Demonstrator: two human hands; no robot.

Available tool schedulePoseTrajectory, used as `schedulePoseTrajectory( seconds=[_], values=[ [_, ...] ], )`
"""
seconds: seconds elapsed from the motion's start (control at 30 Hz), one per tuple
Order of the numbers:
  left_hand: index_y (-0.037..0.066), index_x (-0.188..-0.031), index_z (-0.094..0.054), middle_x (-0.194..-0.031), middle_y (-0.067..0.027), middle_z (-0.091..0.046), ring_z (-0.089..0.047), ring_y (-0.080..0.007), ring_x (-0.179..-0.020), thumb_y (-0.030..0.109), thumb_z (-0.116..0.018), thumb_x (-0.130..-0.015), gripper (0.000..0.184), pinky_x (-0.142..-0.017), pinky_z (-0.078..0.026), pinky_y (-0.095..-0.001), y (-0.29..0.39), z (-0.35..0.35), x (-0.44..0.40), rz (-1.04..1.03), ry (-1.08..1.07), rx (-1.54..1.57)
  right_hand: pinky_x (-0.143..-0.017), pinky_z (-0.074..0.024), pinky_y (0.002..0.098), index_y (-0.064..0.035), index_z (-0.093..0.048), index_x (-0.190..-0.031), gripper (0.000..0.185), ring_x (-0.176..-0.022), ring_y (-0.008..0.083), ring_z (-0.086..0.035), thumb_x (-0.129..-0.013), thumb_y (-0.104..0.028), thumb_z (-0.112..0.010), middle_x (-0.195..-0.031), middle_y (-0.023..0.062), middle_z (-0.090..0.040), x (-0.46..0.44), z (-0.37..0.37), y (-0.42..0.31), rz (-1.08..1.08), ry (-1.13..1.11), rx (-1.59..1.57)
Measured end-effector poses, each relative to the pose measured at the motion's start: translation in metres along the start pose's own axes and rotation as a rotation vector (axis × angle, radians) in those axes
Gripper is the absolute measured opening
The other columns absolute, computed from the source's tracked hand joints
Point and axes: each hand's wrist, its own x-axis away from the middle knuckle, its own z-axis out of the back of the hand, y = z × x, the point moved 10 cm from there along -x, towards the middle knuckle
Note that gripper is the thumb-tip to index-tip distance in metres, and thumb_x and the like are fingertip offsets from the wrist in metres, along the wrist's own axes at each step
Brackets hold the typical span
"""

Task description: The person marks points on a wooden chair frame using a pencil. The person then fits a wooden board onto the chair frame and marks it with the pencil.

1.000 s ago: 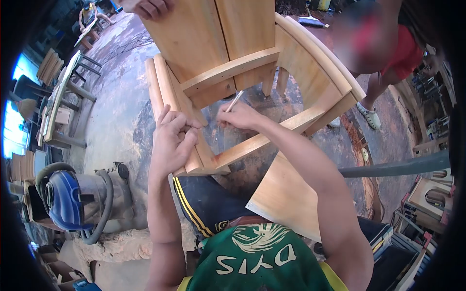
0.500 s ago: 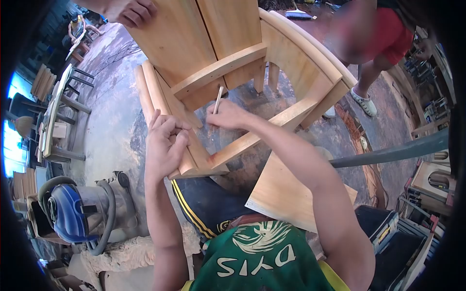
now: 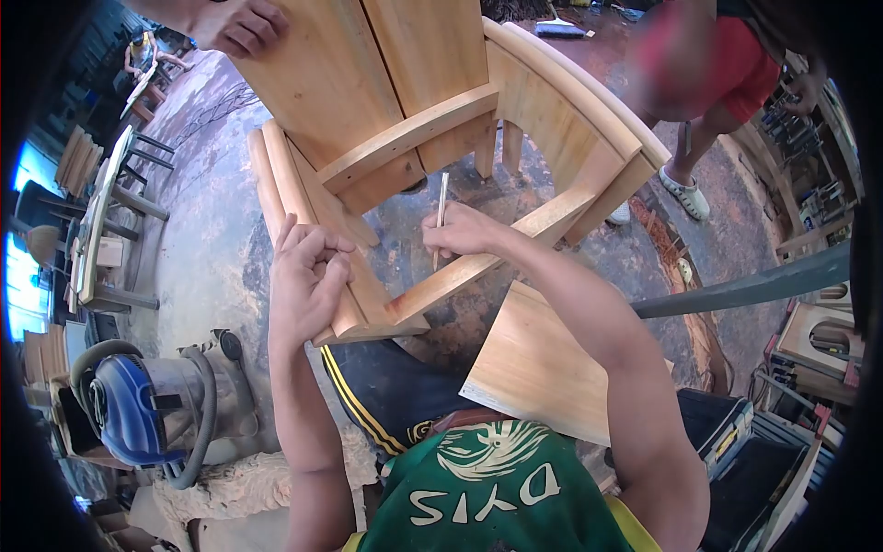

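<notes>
A wooden chair frame (image 3: 409, 308) of pale boards and rails stands before me. My left hand (image 3: 311, 276) lies against its left side rail, fingers curled in toward the thumb; what they hold, if anything, is hidden. In my right hand (image 3: 463, 230) is a pencil (image 3: 444, 195), gripped nearly upright with its lower end pointing down near the inner edge of the front rail. I cannot tell whether the tip touches the wood. Behind the hands rises the chair's two-board back panel (image 3: 340, 83).
Another person's hand (image 3: 241, 26) rests on the panel's upper left. A person in red shorts (image 3: 736, 69) stands at the right. A loose board (image 3: 529, 368) lies by my lap under my right arm. A blue vacuum cleaner (image 3: 138, 405) stands at the left, tools at the right.
My right hand with the pencil has moved right and slightly down, toward the front rail, and the pencil is more upright. My left hand stays on the side rail. The view has shifted slightly.
</notes>
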Motion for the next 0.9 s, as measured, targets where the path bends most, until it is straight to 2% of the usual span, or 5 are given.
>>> schedulePoseTrajectory(
  seconds=[0.27,0.37,0.5,0.63,0.9],
  values=[
    [0.004,-0.091,-0.065,-0.066,-0.0026,-0.065,-0.066,-0.0176,-0.079,0.006,-0.057,-0.084,0.011,-0.125,-0.017,-0.0505,0.001,0.002,-0.002,-0.007,0.021,-0.02,-0.057,-0.0444,0.0283,-0.0028,-0.064,-0.069,0.021,-0.059,0.0105,-0.057,-0.083,-0.019,-0.062,-0.067,0.0048,-0.065,-0.004,0.002,0.015,0.023,0.022,-0.061],
    [0.003,-0.089,-0.068,-0.068,-0.0051,-0.067,-0.066,-0.0236,-0.09,0.009,-0.058,-0.081,0.014,-0.124,-0.023,-0.0501,0.003,0.004,0.0,0.024,0.039,-0.015,-0.06,-0.0477,0.0277,-0.0023,-0.068,-0.078,0.015,-0.061,0.0103,-0.059,-0.084,-0.016,-0.065,-0.072,0.0055,-0.067,0.014,0.007,-0.012,0.146,0.23,-0.283],
    [0.003,-0.087,-0.069,-0.072,-0.0073,-0.068,-0.066,-0.0257,-0.092,0.01,-0.06,-0.081,0.013,-0.123,-0.024,-0.0512,0.005,0.007,0.0,0.004,0.062,-0.028,-0.062,-0.0507,0.0302,0.0006,-0.069,-0.087,0.014,-0.067,0.0117,-0.063,-0.086,-0.013,-0.065,-0.078,0.0066,-0.069,0.046,-0.02,-0.035,0.379,0.432,-0.062],
    [0.003,-0.087,-0.07,-0.074,-0.0074,-0.069,-0.066,-0.0261,-0.091,0.011,-0.061,-0.081,0.012,-0.123,-0.025,-0.0511,0.006,0.007,0.001,-0.029,0.06,-0.024,-0.068,-0.0541,0.036,-0.0022,-0.073,-0.088,0.015,-0.072,0.02,-0.068,-0.084,-0.014,-0.064,-0.079,0.0123,-0.072,0.056,-0.029,-0.028,0.2,0.486,-0.078],
    [0.003,-0.086,-0.069,-0.075,-0.0079,-0.069,-0.067,-0.0266,-0.089,0.01,-0.061,-0.082,0.012,-0.122,-0.026,-0.0514,0.004,0.007,0.002,-0.011,0.04,-0.006,-0.063,-0.0507,0.0405,-0.0058,-0.074,-0.084,0.01,-0.069,0.0278,-0.063,-0.079,-0.013,-0.069,-0.073,0.011,-0.065,0.071,-0.046,-0.055,0.512,0.638,0.317]
  ],
)
